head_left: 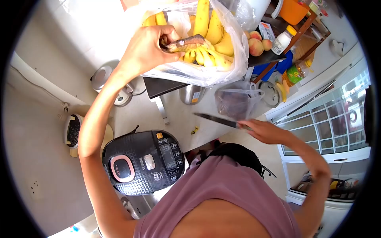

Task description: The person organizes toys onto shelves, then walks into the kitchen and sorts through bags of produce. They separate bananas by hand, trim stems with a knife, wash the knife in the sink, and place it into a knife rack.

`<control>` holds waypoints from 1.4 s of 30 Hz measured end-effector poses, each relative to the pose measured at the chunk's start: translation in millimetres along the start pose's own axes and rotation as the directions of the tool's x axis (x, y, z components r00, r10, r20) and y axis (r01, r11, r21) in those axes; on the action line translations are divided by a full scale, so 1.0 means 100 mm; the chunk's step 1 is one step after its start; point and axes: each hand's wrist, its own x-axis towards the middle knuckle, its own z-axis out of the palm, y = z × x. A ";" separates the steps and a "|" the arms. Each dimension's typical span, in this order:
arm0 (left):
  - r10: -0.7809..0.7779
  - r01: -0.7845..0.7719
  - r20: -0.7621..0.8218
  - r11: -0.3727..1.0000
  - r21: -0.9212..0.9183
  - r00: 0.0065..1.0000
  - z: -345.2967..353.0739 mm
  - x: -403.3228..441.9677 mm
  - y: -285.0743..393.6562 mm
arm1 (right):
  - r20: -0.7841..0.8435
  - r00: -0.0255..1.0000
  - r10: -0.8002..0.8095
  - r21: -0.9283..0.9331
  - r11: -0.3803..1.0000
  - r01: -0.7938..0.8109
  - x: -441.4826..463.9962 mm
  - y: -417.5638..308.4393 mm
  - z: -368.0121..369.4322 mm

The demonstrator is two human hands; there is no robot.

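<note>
My left hand (152, 47) grips the dark cut stem of a banana bunch (204, 55). The bunch lies in an open clear plastic bag (238, 63) on a dark shelf top, with more bananas (202, 18) behind it. Lower down on the right, my right hand (260, 131) is closed around the handle of a knife (216, 119). Its dark blade points left, apart from the bananas, and the hand is slightly blurred.
A black rice cooker (145, 162) stands at lower left, an electric kettle (104, 77) behind it. Peaches (256, 47) and a white bottle (282, 41) sit right of the bag. Below hangs a thin plastic bag (236, 101). Small yellow-green scraps (194, 130) lie on the surface.
</note>
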 end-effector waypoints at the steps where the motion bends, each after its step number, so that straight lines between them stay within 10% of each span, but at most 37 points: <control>1: -0.009 0.009 0.017 1.000 -0.007 1.000 -0.01 0.00 0.01 | -0.051 0.998 -0.026 -0.018 1.000 0.025 0.31 0.26 0.30; 8: 0.001 0.001 -0.009 0.970 0.241 1.000 0.06 -0.03 0.16 | -0.204 0.959 -0.195 -0.334 0.935 0.119 1.91 1.39 2.10; 17: -0.043 0.039 -0.001 0.897 0.441 0.999 0.14 0.03 0.25 | -0.237 0.890 -0.390 -0.384 0.879 0.282 2.00 0.92 1.75; 20: -0.081 0.079 -0.014 0.897 0.436 0.997 0.16 0.07 0.27 | -0.359 0.509 -0.783 -0.496 0.621 0.606 1.28 -0.12 0.53; 22: -0.114 0.108 -0.013 0.896 0.431 0.993 0.18 0.08 0.29 | -0.576 0.227 -0.785 -0.640 0.606 0.471 1.09 -0.52 -0.34; 23: -0.080 0.082 -0.024 0.887 0.454 0.996 0.20 0.09 0.30 | -0.764 0.284 -0.579 -0.516 0.813 0.270 1.02 -0.79 -0.71; 27: -0.015 0.035 -0.041 0.834 0.551 0.999 0.23 0.09 0.30 | -0.705 0.356 -0.614 -0.573 0.788 0.225 1.46 -0.92 -1.30; 30: 0.019 0.000 -0.030 0.836 0.548 0.999 0.21 0.07 0.34 | -0.557 0.645 -0.523 -0.550 0.814 0.185 1.59 -0.93 -1.39; 42: 0.160 -0.087 -0.054 0.755 0.650 0.986 0.33 0.13 0.27 | -0.676 0.652 -0.343 -0.447 0.895 0.008 1.74 -1.05 -1.32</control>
